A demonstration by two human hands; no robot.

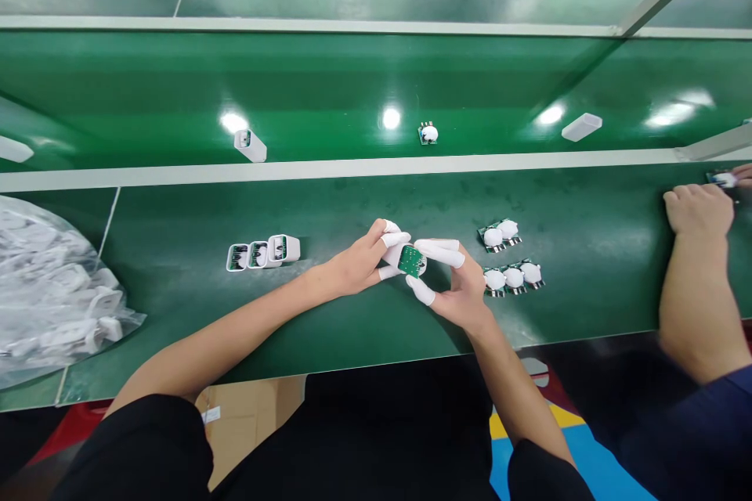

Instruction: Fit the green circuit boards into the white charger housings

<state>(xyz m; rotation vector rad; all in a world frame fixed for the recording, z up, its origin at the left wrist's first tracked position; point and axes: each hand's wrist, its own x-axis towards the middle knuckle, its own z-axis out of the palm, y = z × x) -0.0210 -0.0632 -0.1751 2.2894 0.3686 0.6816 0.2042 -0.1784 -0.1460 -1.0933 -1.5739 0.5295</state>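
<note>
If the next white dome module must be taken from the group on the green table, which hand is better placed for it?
Probably the right hand. It lies just beside the white dome modules on small green boards, while the left hand is across the held small green circuit board, nearer the white open housings.

belt: glossy green | housings: smooth white plastic | bag: clear crinkled film

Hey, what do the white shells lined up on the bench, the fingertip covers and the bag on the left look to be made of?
White shells: likely moulded plastic, smooth and slightly glossy, with crisp rounded corners. Fingertip covers: probably thin latex or rubber, matte white, stretched tight over the fingers of the left hand and right hand. Bag: clear plastic film, crinkled, with shiny highlights.
</note>
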